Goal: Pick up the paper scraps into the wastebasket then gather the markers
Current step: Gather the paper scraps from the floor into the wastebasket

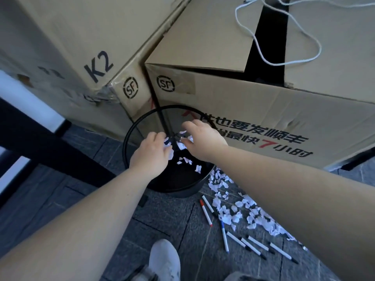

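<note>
Both my hands hover over the open top of the black mesh wastebasket (178, 189). My left hand (151, 154) has its fingers curled down over white paper scraps (170, 149). My right hand (203, 138) is beside it with fingers spread loose, and scraps (197, 168) are falling between the hands into the basket. To the right of the basket, a heap of scraps (239, 213) lies on the floor. Several markers lie there too: a red-capped one (206, 212), a blue-capped one (224, 238) and black-capped ones (253, 247).
A large printed cardboard box (263, 118) stands right behind the basket, with a white cable (284, 61) on top. A second box marked K2 (71, 47) stands to the left. A black frame bar (40, 138) crosses at left. My white shoe (164, 258) is on the dark floor.
</note>
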